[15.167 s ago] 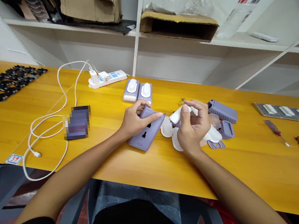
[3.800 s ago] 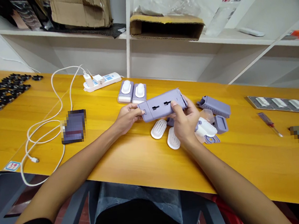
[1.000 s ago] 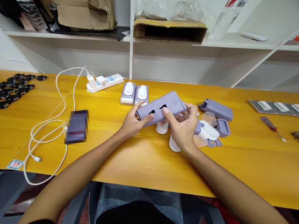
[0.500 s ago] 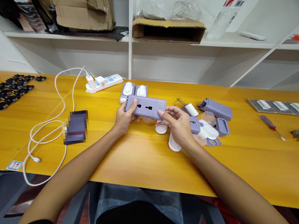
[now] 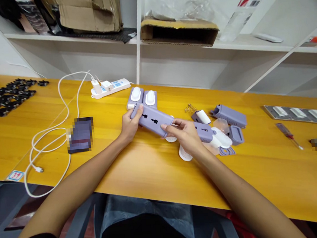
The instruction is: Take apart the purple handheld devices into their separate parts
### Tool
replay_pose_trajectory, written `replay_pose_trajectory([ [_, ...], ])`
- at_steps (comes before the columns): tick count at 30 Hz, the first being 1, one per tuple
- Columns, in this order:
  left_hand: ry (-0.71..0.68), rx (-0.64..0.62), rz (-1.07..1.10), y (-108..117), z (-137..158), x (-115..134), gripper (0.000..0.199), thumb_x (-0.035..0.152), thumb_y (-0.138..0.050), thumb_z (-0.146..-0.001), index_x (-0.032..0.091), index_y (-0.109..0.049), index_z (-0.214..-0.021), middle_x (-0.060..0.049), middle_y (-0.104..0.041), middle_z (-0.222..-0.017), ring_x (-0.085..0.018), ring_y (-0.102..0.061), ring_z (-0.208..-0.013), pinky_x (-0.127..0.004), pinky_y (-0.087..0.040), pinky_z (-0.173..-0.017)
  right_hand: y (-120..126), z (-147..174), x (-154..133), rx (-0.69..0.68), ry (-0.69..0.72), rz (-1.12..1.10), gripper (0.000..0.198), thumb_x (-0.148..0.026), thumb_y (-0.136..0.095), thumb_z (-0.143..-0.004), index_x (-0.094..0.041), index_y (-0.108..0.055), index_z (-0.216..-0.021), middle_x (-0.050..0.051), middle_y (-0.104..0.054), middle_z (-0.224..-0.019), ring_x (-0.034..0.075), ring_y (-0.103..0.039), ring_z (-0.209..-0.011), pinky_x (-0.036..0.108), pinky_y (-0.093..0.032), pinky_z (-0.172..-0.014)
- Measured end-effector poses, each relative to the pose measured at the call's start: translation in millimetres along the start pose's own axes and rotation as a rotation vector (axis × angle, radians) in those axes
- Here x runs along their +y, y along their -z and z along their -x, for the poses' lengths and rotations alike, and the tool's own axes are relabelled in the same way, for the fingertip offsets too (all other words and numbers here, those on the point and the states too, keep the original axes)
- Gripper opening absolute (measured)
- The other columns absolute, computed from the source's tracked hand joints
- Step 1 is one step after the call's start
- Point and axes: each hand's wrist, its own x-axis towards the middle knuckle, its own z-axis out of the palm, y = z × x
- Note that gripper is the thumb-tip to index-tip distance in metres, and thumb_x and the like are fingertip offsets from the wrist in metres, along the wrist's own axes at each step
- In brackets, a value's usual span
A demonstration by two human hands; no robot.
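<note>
Between my two hands is a long purple plastic housing (image 5: pixel 153 120) with two dark keyhole-shaped slots on the face toward me. My left hand (image 5: pixel 131 124) grips its left end, thumb on top. At its right end my right hand (image 5: pixel 184 131) has thumb and fingers closed on it. Just behind stand two purple units with white oval tops (image 5: pixel 150 97). Under and beside my right hand lie white oval pieces (image 5: pixel 184 153), partly hidden. Another purple slotted housing (image 5: pixel 203 130) lies right of that hand, beside a white part (image 5: pixel 221 138).
Farther right are a perforated purple housing (image 5: pixel 229 116), a spring (image 5: pixel 190 108), a screwdriver (image 5: pixel 289 135) and a metal strip with white pieces (image 5: pixel 298 112). A power strip (image 5: pixel 110 87), a white cable (image 5: pixel 34 151) and a blurred dark device (image 5: pixel 81 135) lie left. Shelves with cardboard boxes (image 5: pixel 178 31) rise behind.
Both hands have tilted the purple housing, its right end dropping lower and toward me. It has shifted slightly left. The things on the table have stayed put.
</note>
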Motion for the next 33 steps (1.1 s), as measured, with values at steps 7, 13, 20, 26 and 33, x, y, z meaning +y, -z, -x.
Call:
replay_pose_trajectory([
  [7,-0.051,0.015,-0.024,2,1,4,0.076,0.081,-0.087,-0.081,0.021,-0.044,-0.063,0.003,-0.036,-0.064,-0.009,-0.032,-0.061,-0.026,-0.024,-0.051,-4,2,2,-0.1,-0.126,-0.039,0.051,-0.048,-0.108,-0.053,-0.018,-0.084,-0.086,0.008,-0.085,-0.087,0.025,-0.079,-0.08,0.038,-0.069,-0.078],
  [13,-0.031,-0.002,-0.033,1,3,7,0.073,0.077,-0.087,-0.083,0.021,-0.046,-0.062,0.003,-0.037,-0.064,-0.01,-0.033,-0.061,-0.026,-0.024,-0.052,-5,1,6,-0.153,-0.168,-0.112,0.049,-0.04,-0.109,-0.052,-0.016,-0.086,-0.088,0.009,-0.086,-0.089,0.024,-0.08,-0.078,0.039,-0.073,-0.075],
  [20,-0.054,-0.013,-0.042,-1,4,11,0.072,0.078,-0.086,-0.083,0.021,-0.047,-0.063,0.003,-0.038,-0.063,-0.01,-0.033,-0.061,-0.025,-0.025,-0.053,-1,0,3,-0.177,-0.14,-0.133,0.043,-0.037,-0.107,-0.055,-0.016,-0.081,-0.081,0.009,-0.084,-0.085,0.021,-0.076,-0.072,0.037,-0.073,-0.069],
  [26,-0.118,-0.034,-0.099,2,-1,23,0.07,0.075,-0.088,-0.082,0.021,-0.046,-0.063,0.003,-0.039,-0.064,-0.01,-0.033,-0.061,-0.026,-0.027,-0.054,3,-3,5,-0.235,-0.122,-0.168,0.044,-0.039,-0.108,-0.056,-0.016,-0.08,-0.081,0.007,-0.083,-0.083,0.02,-0.076,-0.071,0.039,-0.07,-0.072],
  [33,-0.136,-0.032,-0.099,4,-3,28,0.066,0.07,-0.09,-0.081,0.02,-0.05,-0.063,0.002,-0.044,-0.064,-0.011,-0.038,-0.062,-0.026,-0.03,-0.054,3,-7,13,-0.248,-0.11,-0.186,0.049,-0.04,-0.11,-0.056,-0.016,-0.082,-0.088,0.006,-0.085,-0.088,0.021,-0.079,-0.079,0.04,-0.069,-0.083],
])
